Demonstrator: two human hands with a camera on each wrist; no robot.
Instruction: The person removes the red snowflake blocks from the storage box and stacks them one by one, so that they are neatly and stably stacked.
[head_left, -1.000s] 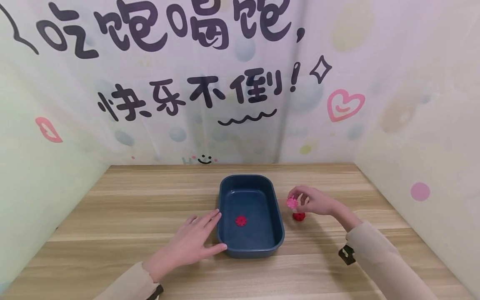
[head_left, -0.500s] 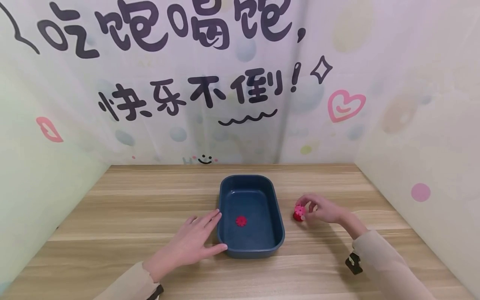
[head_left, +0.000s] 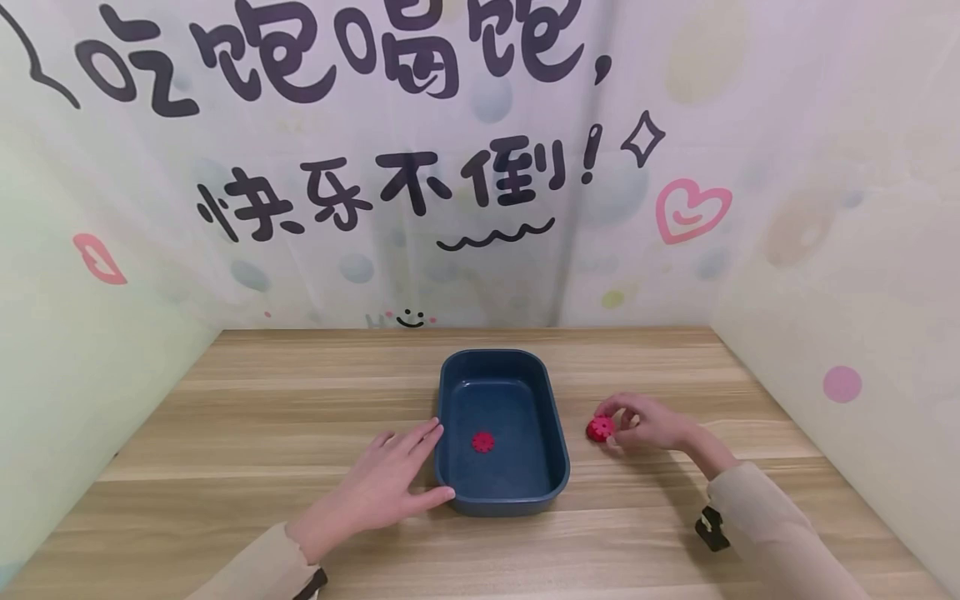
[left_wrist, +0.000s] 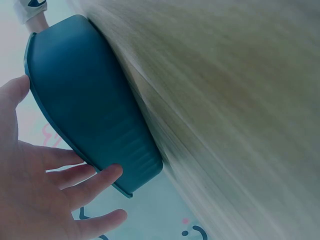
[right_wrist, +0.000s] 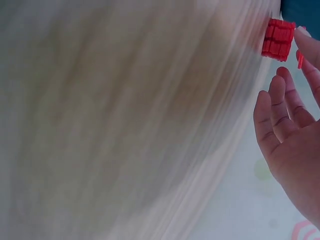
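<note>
My left hand [head_left: 378, 479] lies with straight fingers against the near left side of a deep blue rectangular tub [head_left: 498, 506]. In the left wrist view its thumb [left_wrist: 19, 89] and fingertips touch the tub's rim. A notched red snowflake disc [head_left: 483, 442] lies flat inside the tub. To the tub's right, my right hand [head_left: 648, 422] pinches another red snowflake disc [head_left: 603, 427] between thumb and index finger. This disc [right_wrist: 300, 60] shows edge-on in the right wrist view, beside a short stack of red discs [right_wrist: 278, 40]. The other right fingers are loosely extended.
The tub stands on a wood-grain table [head_left: 300, 400]. A white printed cloth wall [head_left: 480, 283] rises behind it, with pale panels [head_left: 847, 275] at both sides. A dark strap piece [head_left: 711, 529] hangs below the right sleeve.
My right hand has come down and slightly right with the held disc, from above the table beside the tub to the red stack. My left hand and the tub stay put.
</note>
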